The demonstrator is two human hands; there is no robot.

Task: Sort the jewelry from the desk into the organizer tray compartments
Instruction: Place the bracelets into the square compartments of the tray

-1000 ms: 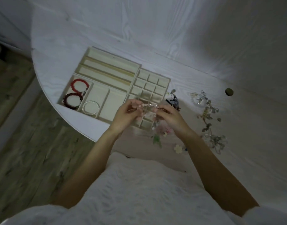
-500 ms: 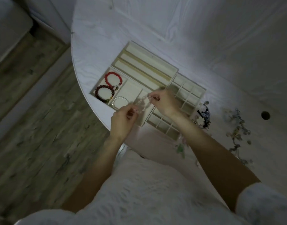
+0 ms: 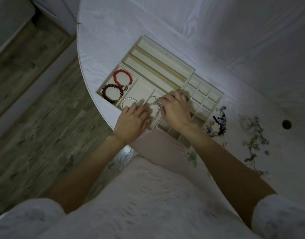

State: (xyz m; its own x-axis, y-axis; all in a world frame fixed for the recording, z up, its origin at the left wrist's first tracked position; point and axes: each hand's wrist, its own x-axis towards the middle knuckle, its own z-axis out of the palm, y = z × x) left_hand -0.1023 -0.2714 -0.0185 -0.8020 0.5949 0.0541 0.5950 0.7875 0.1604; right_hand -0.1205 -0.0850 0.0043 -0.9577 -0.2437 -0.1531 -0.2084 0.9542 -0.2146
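From my feed I read the scene left to right. The wooden floor (image 3: 27, 118) fills the left side, and the pale wood-grain desk (image 3: 217, 31) curves in from it. On the desk sits the cream organizer tray (image 3: 165, 54), and I can make out no brand, label or writing on it or anywhere else. In its leftmost compartment lie the red bead bracelet (image 3: 122, 78) and, just below and touching it, the dark bead bracelet (image 3: 112, 93). In the next compartment to the right rests the white pearl bracelet (image 3: 128, 102), its near edge hidden under my operator's left hand (image 3: 131, 123).

That left hand lies knuckles up over the tray's near edge, fingers bent toward the clear bead bracelet (image 3: 155, 107); the view is dim and blurred, so I cannot tell whether those fingers actually pinch it. The clear bead bracelet hangs over the third large compartment, between the two hands. The right hand (image 3: 175, 111) has fingers curled, thumb and forefinger pinching the bracelet's upper right part.

Further right are the tray's small square compartments, partly covered by the right wrist. Beyond the tray, on bare desk, lies a dark blue and black trinket cluster (image 3: 217, 124), then a scattered trail of greyish jewelry (image 3: 255, 137), and a round hole in the desk (image 3: 286, 124).
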